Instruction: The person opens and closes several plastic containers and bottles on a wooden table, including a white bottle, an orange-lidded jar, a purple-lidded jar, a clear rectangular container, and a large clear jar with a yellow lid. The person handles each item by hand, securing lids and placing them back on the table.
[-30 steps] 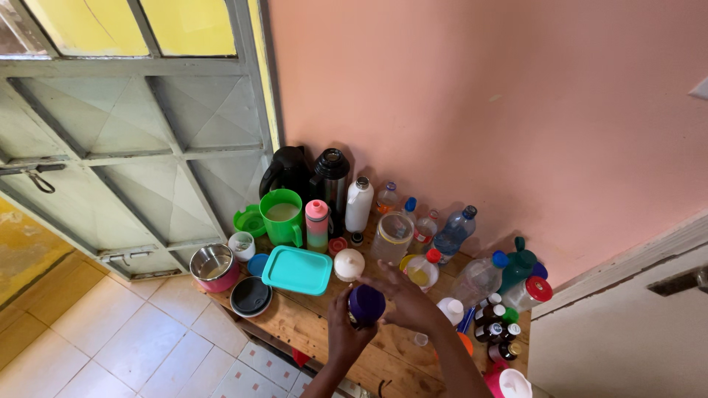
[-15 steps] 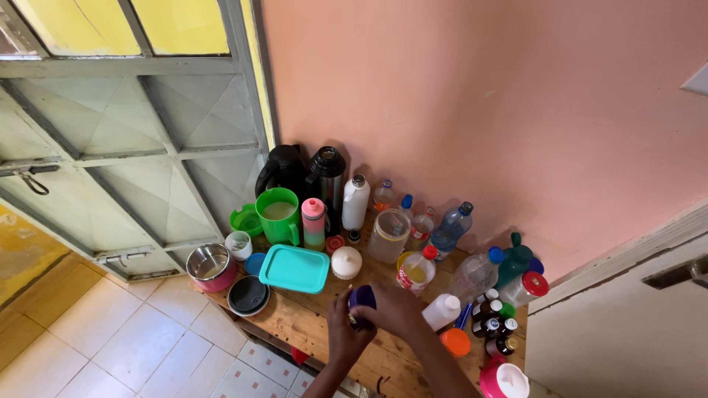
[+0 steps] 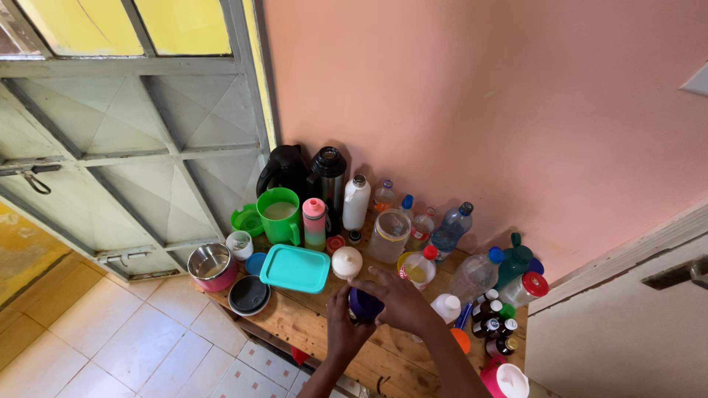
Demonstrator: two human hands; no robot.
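Observation:
Over the wooden bench (image 3: 310, 320) I hold a small dark bottle with a purple cap (image 3: 363, 304). My left hand (image 3: 344, 324) wraps the bottle's body from below. My right hand (image 3: 398, 298) curls over the purple cap from the right, fingers spread around it. The bottle's lower part is hidden between my hands. A white round-lidded jar (image 3: 346, 262) stands just behind them and a teal lidded box (image 3: 296, 268) lies to the left.
Along the pink wall stand two dark flasks (image 3: 306, 173), a green jug (image 3: 279, 215), a pink-green bottle (image 3: 314, 223), a white bottle (image 3: 356, 201) and several clear plastic bottles. A steel bowl (image 3: 210, 265) and black bowl (image 3: 249, 295) sit at the bench's left end. Brown medicine bottles (image 3: 490, 324) cluster right.
My right hand has shifted around the purple cap, first open beside it, then closed over it, now with fingers spread over it. The left hand keeps its hold on the bottle.

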